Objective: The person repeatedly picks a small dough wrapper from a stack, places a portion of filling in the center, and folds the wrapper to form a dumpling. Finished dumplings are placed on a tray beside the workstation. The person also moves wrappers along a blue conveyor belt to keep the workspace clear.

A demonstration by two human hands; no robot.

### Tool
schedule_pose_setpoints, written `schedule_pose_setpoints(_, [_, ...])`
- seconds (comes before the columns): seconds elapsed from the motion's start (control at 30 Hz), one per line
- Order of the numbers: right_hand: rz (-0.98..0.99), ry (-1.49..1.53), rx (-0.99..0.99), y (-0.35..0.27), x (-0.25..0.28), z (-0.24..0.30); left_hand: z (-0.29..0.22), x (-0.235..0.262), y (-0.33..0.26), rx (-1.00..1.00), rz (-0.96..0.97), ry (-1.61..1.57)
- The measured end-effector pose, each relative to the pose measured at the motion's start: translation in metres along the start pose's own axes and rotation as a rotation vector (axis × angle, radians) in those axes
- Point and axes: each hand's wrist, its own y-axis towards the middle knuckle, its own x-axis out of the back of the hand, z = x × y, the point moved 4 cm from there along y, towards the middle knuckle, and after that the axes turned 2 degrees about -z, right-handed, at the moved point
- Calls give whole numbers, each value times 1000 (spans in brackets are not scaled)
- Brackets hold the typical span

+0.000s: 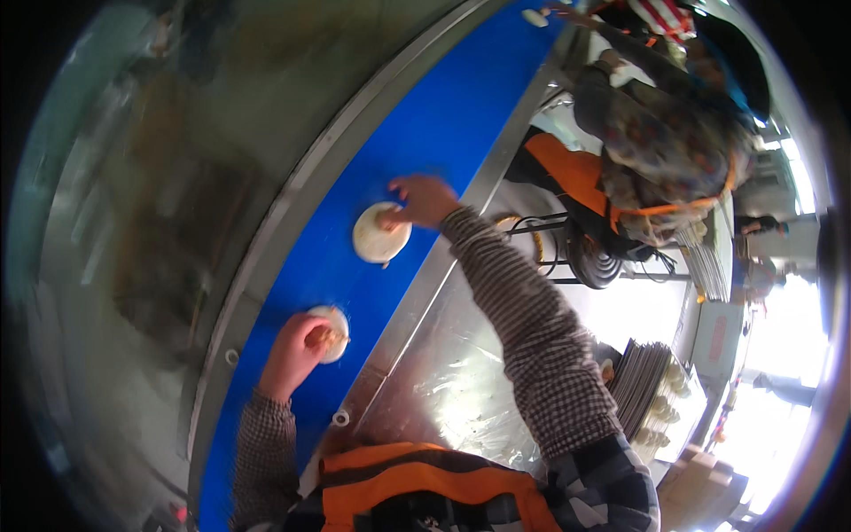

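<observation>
A flat, round, off-white, dough-like disc (pixel 368 239) lies on a smooth blue belt (pixel 425 142), its upper right part covered by the right hand (pixel 425 201). Nearer, well apart, a similar off-white round disc (pixel 339 320) lies flat, partly hidden by a rough, brownish lump (pixel 325 338) in the left hand (pixel 295 353).

Wide fisheye head view from above, steeply downward, fairly near the pale discs (pixel 370 239) and blue belt (pixel 417 142).

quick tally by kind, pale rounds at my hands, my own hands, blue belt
Rounds: 2 (nearer round, farther round)
Hands: 2 (left hand, right hand)
Belt: 1
Total: 5
</observation>
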Motion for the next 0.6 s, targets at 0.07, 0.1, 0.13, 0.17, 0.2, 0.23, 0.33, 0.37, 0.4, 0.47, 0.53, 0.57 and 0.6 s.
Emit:
schedule_pose_setpoints(0.07, [60, 15, -114, 3, -26, 6, 5, 1, -20, 56, -89, -30])
schedule_pose_setpoints(0.1, [128, 16, -105, 2, -39, 10, 8, 1, -29, 27, -131, 89])
schedule_pose_setpoints(0.13, [85, -10, -102, 0, -50, 19, 12, 2, -39, -26, -185, 187])
schedule_pose_setpoints(0.17, [182, -45, -63, 1, -60, 25, 22, 2, -47, 35, -227, 253])
schedule_pose_setpoints(0.2, [147, -68, -14, -4, -72, 38, 30, 5, -60, 14, -307, 296])
schedule_pose_setpoints(0.23, [100, -97, 68, -9, -81, 55, 48, 7, -70, 173, -196, 264])
schedule_pose_setpoints(0.33, [-75, 75, 172, -43, -97, 96, 88, 20, -76, 365, 99, 69])
schedule_pose_setpoints(0.37, [-171, 250, 164, -64, -94, 97, 98, 21, -68, 416, 234, -33])
schedule_pose_setpoints(0.4, [-214, 490, 153, -87, -91, 98, 103, 25, -65, 393, 386, 191])
schedule_pose_setpoints(0.47, [-382, 630, 32, -145, -76, 93, 101, 35, -73, 290, 564, 573])
schedule_pose_setpoints(0.53, [-521, 721, -47, -224, -57, 73, 89, 35, -86, 265, 490, 582])
schedule_pose_setpoints(0.57, [-562, 758, -88, -270, -42, 54, 77, 32, -94, 268, 452, 552])
schedule_pose_setpoints(0.6, [-596, 790, -122, -319, -32, 34, 68, 26, -101, 275, 409, 508])
